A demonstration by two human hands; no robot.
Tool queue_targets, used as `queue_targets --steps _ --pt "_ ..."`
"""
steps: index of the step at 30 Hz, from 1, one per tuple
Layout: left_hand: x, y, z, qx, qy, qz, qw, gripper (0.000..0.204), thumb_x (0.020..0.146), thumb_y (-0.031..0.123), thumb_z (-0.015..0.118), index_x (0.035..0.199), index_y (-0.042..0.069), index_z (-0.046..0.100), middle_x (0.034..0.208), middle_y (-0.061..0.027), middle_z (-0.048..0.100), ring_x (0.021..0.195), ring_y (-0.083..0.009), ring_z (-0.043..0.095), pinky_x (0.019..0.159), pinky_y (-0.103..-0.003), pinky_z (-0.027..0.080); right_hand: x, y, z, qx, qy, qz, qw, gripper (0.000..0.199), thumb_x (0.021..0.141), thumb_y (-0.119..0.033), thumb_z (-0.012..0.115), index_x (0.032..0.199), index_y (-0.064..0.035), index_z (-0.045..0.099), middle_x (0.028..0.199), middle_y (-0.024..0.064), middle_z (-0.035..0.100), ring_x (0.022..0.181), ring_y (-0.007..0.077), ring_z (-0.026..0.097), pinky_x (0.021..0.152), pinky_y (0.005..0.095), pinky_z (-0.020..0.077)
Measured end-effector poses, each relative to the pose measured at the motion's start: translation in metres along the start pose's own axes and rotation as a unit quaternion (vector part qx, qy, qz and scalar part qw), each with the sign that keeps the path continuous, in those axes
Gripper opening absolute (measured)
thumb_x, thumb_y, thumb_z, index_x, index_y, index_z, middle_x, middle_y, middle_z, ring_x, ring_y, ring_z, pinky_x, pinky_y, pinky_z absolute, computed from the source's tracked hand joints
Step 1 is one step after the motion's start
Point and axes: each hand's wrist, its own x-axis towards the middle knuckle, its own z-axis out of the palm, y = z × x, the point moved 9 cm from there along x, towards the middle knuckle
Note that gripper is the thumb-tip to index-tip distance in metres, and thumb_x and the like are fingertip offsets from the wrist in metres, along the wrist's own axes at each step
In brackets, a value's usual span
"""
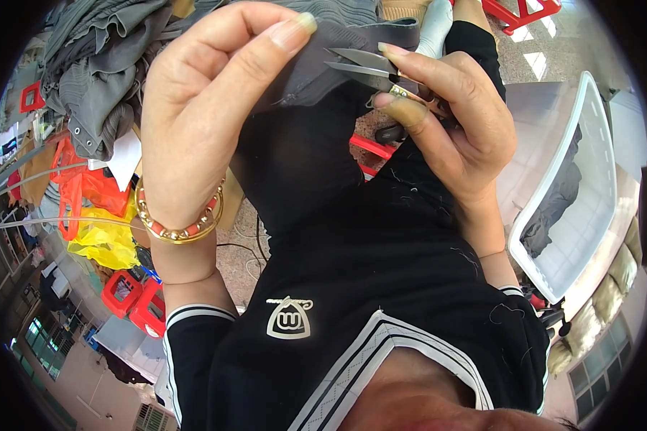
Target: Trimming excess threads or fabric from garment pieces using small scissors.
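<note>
My left hand (216,86) pinches the edge of a grey ribbed garment (323,54) between thumb and forefinger and holds it up in front of me. My right hand (456,118) grips small thread snips (366,65) between thumb and fingers. The two pointed blades stand slightly apart, tips toward the left, close over the grey fabric. Whether a thread lies between them I cannot make out. The lower part of the grey piece hangs over my black-clad lap.
A heap of grey garments (104,68) lies at the far left. Below it are a red plastic bag (83,183), a yellow bag (108,241) and red stools (147,309). A white plastic bin (579,194) with dark grey fabric (557,208) inside stands at the right.
</note>
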Motion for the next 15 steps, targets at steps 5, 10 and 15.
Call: queue_targets --steps 5,10,15 --pt "0.002 -0.003 -0.001 0.009 -0.003 -0.011 1.0 0.022 0.098 0.011 0.057 0.112 -0.004 0.064 0.104 -0.0056 0.068 0.096 -0.0099 0.063 0.089 -0.022 0.047 -0.002 0.003 0.001 0.005 -0.009 -0.001 1.0 0.043 0.069 -0.002 0.081 0.111 0.0016 0.07 0.076 0.002 0.057 0.062 0.0071 0.046 0.054 0.0198 0.0336" --pt "0.006 0.0 0.001 0.048 -0.025 -0.017 0.998 0.021 0.098 0.012 0.057 0.111 -0.003 0.064 0.102 -0.0035 0.067 0.096 -0.0081 0.062 0.089 -0.02 0.045 0.0 0.002 -0.001 0.003 -0.026 0.003 1.0 0.043 0.069 -0.001 0.081 0.11 0.0012 0.07 0.076 0.0018 0.056 0.063 0.0075 0.046 0.055 0.0203 0.0337" --pt "0.009 0.003 0.009 0.063 -0.058 -0.032 0.996 0.021 0.098 0.016 0.057 0.108 -0.001 0.065 0.099 -0.0011 0.066 0.092 -0.0059 0.06 0.086 -0.019 0.043 0.001 0.006 -0.001 0.013 -0.026 0.007 1.0 0.038 0.069 -0.005 0.082 0.106 -0.0029 0.072 0.073 0.0021 0.059 0.061 0.0093 0.051 0.053 0.0217 0.0387"
